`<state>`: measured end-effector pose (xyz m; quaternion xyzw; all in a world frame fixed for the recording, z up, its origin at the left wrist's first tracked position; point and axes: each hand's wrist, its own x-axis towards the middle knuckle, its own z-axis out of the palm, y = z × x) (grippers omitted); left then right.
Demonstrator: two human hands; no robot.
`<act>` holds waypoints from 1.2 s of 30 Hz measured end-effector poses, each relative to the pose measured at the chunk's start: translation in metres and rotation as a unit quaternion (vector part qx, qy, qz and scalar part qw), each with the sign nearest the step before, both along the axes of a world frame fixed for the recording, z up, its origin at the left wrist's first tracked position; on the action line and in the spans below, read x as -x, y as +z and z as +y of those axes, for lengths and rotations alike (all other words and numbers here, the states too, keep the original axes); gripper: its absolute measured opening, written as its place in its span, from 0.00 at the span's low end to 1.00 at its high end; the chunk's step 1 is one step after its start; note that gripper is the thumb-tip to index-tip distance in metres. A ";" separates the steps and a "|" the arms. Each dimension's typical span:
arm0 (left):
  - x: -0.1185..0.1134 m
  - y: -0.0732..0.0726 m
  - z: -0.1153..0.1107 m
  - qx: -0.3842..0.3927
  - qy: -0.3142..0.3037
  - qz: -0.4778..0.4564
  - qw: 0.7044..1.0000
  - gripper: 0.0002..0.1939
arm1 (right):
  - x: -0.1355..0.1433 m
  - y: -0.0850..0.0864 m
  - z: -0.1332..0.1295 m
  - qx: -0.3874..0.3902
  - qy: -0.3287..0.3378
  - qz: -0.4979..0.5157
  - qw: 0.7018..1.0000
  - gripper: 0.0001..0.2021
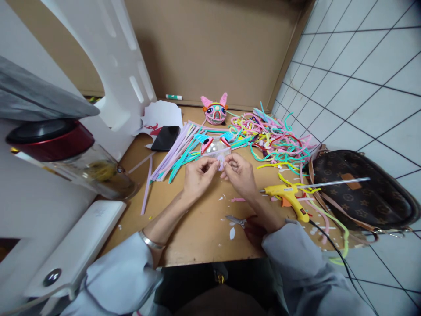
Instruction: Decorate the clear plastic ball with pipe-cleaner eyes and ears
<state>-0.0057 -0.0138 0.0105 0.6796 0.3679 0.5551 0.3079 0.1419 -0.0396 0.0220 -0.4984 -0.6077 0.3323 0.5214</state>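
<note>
Both my hands meet over the middle of the table, fingertips pinched on a lilac pipe cleaner [221,163]. My left hand [200,175] grips it from the left, and my right hand [239,174] from the right. Just beyond the fingertips sits a clear round ball [215,148] with pink, dark and turquoise pieces on its upper sides. The fingers partly cover its near edge. Straight lilac and turquoise pipe cleaners [176,151] lie in a bundle left of the ball.
A finished-looking pink creature head [216,109] stands behind. Tangled pipe cleaners [279,136] are heaped at right. A yellow glue gun [287,193], scissors [236,220] and brown bag [358,188] lie right; a phone [165,138] and glass bottle [101,171] are left. A marker [173,97] lies behind.
</note>
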 end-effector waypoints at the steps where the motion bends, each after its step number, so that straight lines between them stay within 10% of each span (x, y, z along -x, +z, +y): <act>1: 0.000 0.000 0.000 -0.001 0.002 0.003 1.000 0.12 | 0.000 0.000 0.000 0.000 0.000 0.001 1.000 0.07; 24: 0.005 0.000 0.002 -0.080 0.043 0.078 0.993 0.12 | 0.010 -0.002 0.005 0.088 -0.009 0.137 0.987 0.16; 29: 0.014 0.000 0.021 -0.145 0.147 0.108 0.973 0.17 | 0.007 -0.001 0.008 0.070 -0.050 0.178 0.980 0.17; 36: 0.021 0.011 0.056 -0.073 0.093 0.233 0.965 0.30 | 0.001 0.000 0.012 0.051 -0.070 0.209 0.974 0.16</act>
